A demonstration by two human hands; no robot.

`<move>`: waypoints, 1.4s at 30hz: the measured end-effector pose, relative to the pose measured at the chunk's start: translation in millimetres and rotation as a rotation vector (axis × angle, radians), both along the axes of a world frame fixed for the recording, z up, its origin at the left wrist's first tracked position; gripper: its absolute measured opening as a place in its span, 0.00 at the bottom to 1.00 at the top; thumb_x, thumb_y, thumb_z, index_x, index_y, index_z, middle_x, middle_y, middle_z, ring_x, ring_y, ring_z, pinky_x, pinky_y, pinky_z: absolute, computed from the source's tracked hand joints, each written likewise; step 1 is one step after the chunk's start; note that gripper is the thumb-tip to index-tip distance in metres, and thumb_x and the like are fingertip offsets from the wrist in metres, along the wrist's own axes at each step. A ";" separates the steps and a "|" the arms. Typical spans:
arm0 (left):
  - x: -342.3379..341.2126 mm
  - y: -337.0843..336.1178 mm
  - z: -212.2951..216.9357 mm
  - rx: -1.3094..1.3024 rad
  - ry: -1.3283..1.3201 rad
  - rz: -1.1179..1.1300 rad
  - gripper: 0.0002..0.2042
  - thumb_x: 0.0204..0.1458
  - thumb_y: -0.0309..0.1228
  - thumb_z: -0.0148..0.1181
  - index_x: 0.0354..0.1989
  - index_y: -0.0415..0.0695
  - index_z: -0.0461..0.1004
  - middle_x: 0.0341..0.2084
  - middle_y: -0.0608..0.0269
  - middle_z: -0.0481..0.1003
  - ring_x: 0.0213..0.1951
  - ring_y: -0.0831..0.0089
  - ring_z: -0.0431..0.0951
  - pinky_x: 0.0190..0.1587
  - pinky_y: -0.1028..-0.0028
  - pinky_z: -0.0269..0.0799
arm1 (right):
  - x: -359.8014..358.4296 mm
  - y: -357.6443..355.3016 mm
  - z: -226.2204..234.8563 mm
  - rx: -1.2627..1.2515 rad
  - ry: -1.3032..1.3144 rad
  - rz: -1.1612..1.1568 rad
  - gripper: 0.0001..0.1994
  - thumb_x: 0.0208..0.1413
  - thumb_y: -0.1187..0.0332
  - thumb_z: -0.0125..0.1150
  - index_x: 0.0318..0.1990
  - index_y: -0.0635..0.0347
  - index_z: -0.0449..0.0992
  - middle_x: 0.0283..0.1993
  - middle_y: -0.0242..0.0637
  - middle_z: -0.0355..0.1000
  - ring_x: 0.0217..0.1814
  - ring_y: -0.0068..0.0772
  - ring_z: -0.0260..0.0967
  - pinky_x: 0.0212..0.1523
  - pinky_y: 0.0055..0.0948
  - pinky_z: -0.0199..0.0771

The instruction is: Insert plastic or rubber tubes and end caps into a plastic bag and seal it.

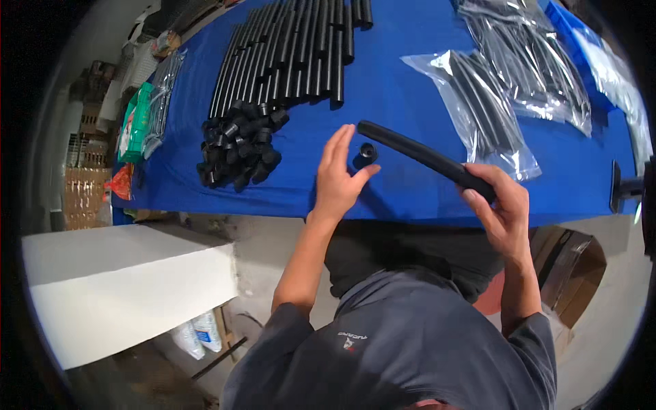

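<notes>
Far left edge of the blue-covered surface (410,75): 1 green packet (137,121) with 1 clear bag of dark parts (164,96) just beside it, and 1 small orange-red packet (121,183) below them at the cloth's corner. Next right: 1 heap of short black caps (239,145), loosely piled, touching the near ends of 1 row of long black tubes (287,51) laid side by side and running away toward the far edge. Centre: left hand (338,179), open and released, fingers spread and raised, palm facing right; it grasps nothing. Just beside its thumb stands 1 single black cap (367,154) on the cloth, open end up, near the hand but whether touching cannot be told. Right of centre: 1 black tube (417,154), lying slanted from upper left to lower right, its far end near the single cap, its near end held off the surface. Right hand (502,212): clenched around the near end of that tube, thumb and fingers wrapped over it. Beyond: 1 clear bag of black tubes (478,109) lying flat, and further right several more clear bags of black tubes (540,61), overlapping. Far right edge: 1 black clamp-like fitting (625,186) at the surface's rim. Below the surface, lower left: 1 white block (123,287).
</notes>
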State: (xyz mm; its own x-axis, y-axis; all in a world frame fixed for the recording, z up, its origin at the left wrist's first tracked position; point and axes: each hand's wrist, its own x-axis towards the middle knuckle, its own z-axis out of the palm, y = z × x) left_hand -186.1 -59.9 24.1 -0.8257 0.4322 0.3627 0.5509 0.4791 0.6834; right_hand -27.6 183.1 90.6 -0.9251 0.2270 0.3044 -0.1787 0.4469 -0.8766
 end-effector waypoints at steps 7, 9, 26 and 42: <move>-3.5 12.4 -22.4 0.140 -0.278 -0.031 0.34 0.45 0.21 0.70 0.64 0.40 0.65 0.47 0.50 0.80 0.50 0.58 0.81 0.52 0.63 0.77 | -19.7 1.7 36.7 0.303 -0.127 0.112 0.13 0.54 0.76 0.66 0.47 0.66 0.77 0.38 0.47 0.75 0.38 0.44 0.76 0.39 0.35 0.74; -0.7 22.8 -31.0 0.125 -0.031 -0.085 0.28 0.44 0.23 0.71 0.57 0.40 0.72 0.46 0.49 0.80 0.49 0.53 0.81 0.52 0.61 0.76 | -23.3 1.4 58.1 0.393 -0.166 0.135 0.13 0.52 0.77 0.66 0.46 0.66 0.76 0.36 0.47 0.75 0.36 0.46 0.76 0.38 0.36 0.74; 8.7 28.8 -41.4 0.259 0.075 -0.145 0.18 0.47 0.27 0.72 0.45 0.34 0.76 0.38 0.51 0.79 0.43 0.54 0.79 0.47 0.61 0.76 | -138.9 -59.3 88.7 -0.141 -0.007 0.474 0.13 0.54 0.65 0.68 0.36 0.68 0.78 0.27 0.39 0.77 0.25 0.26 0.76 0.26 0.25 0.73; 6.8 22.4 -29.7 0.168 -0.098 -0.229 0.27 0.40 0.24 0.71 0.52 0.33 0.73 0.45 0.50 0.76 0.47 0.53 0.76 0.52 0.62 0.75 | -158.5 -74.7 71.0 -0.073 0.186 0.733 0.09 0.56 0.69 0.69 0.31 0.67 0.78 0.20 0.38 0.74 0.16 0.35 0.71 0.17 0.29 0.67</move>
